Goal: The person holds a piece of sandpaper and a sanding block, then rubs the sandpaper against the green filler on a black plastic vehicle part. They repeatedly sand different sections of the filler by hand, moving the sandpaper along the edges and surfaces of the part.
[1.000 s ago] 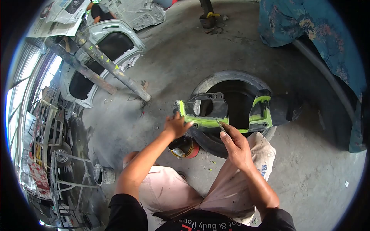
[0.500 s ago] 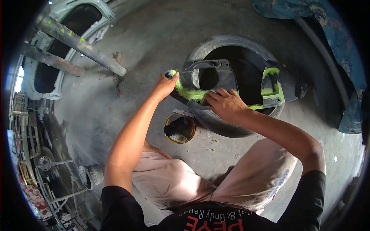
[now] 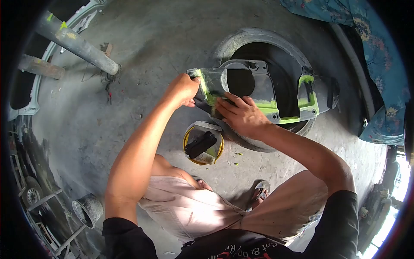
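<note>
**Both hands on the plastic panel, now working its left end**

Your left hand is closed around the left corner of the grey plastic panel, fingers curled over its edge. Your right hand lies flat on the panel's lower strip, fingers together and pressed onto the green filler; whether the scraper you held a second ago is under that palm cannot be told. The panel rests across the top of the old tyre, bridging its dark opening.

A second ago your left hand was open just short of the panel and your right pinched a thin blade above it. Since then both hands have come down onto the piece and your head has moved in over it, so the panel looks braced for spreading or smoothing along that strip.

Just below the tyre, near your right wrist, sits the yellow tin with a dark tool in it. The grey pipe ends well left of your left hand. Bare concrete floor lies open between them. The patterned cloth hangs off to the right, well apart.
</note>
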Available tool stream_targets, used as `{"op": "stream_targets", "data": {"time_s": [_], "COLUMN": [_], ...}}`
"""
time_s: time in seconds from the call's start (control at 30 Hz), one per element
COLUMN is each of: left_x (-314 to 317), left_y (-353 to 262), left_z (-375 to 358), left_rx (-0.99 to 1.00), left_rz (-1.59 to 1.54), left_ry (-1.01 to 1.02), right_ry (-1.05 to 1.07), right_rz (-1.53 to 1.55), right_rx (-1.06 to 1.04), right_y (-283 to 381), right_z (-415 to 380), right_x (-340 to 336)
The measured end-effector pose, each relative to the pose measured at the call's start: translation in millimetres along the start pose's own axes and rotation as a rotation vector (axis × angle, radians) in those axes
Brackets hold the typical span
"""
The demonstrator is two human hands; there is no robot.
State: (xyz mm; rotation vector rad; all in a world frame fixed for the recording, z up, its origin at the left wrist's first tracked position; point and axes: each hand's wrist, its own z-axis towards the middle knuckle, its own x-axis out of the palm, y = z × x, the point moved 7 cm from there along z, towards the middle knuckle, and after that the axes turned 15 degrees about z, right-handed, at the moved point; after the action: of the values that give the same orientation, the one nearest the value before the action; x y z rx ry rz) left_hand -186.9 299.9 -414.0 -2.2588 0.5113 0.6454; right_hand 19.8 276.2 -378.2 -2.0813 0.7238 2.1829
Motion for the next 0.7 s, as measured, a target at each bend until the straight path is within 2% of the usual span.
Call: {"op": "stream_targets", "data": {"time_s": [0.13,0.3,0.43,0.6,0.7], "left_x": [12.7,8.9,10.8,12.2,13.1], "left_y": [0.2,-9.0,-5.1,-8.4,-5.0], "left_z": [1.5,-0.7,1.7,0.0,4.9], "left_rx": [0.088,0.094,0.089,0.091,0.073], "left_rz": [-0.038,0.016,-0.028,-0.060,-0.099], "left_ry": [0.055,0.117,0.162,0.222,0.254], "right_ry": [0.082,0.099,0.208,0.184,0.165], "right_rz": [-0.036,0.065,-0.022,0.066,0.067], "right_rx": [0.015,0.070,0.065,0.115,0.043], "right_y": [-13.2,-1.0,-17.6,-0.9,0.9], "right_z": [-25.8,4.8,-27.1,1.1,4.6], "right_x": [-5.1,-0.7,-7.4,-2.3,-2.4]}}
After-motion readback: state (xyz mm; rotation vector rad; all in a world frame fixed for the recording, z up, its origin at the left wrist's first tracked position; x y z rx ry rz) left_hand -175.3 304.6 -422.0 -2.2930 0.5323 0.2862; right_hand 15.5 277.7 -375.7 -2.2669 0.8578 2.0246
